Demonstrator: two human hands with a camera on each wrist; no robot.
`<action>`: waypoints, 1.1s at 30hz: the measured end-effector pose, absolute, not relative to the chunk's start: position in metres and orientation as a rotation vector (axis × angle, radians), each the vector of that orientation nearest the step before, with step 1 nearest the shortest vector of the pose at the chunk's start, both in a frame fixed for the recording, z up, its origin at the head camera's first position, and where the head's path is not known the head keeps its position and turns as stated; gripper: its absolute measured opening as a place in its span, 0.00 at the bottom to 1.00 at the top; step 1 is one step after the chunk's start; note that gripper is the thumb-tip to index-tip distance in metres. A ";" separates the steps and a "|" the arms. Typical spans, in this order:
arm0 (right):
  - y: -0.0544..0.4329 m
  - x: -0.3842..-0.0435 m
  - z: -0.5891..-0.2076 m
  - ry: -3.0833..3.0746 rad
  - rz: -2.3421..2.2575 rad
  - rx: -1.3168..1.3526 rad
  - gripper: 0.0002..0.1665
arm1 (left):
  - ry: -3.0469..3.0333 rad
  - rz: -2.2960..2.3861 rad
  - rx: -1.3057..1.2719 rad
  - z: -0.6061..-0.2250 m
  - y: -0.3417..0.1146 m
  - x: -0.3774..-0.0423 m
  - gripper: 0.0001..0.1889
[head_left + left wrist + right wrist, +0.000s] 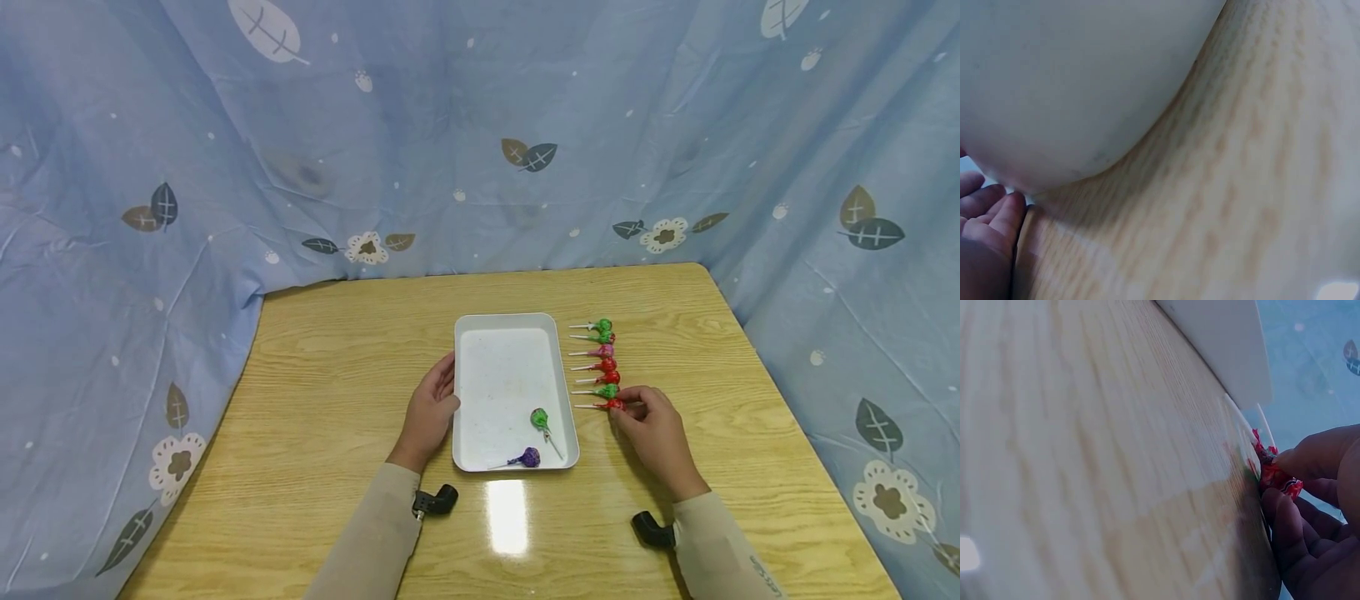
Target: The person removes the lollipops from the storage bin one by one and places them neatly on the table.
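Note:
At the right of the table, my right hand [656, 432] pinches the wrapped head of a red lollipop [615, 405], the nearest in a column of lollipops. Its thumb and fingers close on the red wrapper [1275, 475] in the right wrist view. Just beyond it lies a green lollipop [608, 391]. My left hand [431, 414] touches the left side of a white tray [463, 442], its fingers along the outer wall. Inside the tray lie a green lollipop [539, 419] and a purple lollipop [530, 457], sticks pointing different ways.
Several more red, pink and green lollipops [604, 352] run along the tray's right side, sticks toward it. A wooden table [337, 358] lies under everything. Blue patterned cloth [450, 150] hangs behind and at both sides.

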State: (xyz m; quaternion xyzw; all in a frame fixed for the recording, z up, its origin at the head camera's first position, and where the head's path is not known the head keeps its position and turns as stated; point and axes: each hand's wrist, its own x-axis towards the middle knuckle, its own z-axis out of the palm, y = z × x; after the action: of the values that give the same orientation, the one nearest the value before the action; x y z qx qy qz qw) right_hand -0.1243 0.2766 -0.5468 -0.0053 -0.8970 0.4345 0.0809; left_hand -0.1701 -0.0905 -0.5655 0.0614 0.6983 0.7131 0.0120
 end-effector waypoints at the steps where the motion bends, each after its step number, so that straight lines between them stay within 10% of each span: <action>1: 0.277 -0.124 -0.547 -2.679 1.296 -0.013 0.12 | 2.179 2.222 0.191 -0.566 -0.091 -0.170 0.41; 33: 0.273 -0.124 -0.529 -2.574 1.377 0.063 0.14 | 2.160 2.241 0.211 -0.569 -0.092 -0.172 0.41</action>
State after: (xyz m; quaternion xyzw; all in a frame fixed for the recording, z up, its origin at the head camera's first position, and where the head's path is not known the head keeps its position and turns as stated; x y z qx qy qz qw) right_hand -0.1239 0.2727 -0.5288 0.0215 -0.8761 0.4688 0.1107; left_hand -0.1718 -0.0920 -0.5694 0.0678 0.6924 0.7183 0.0111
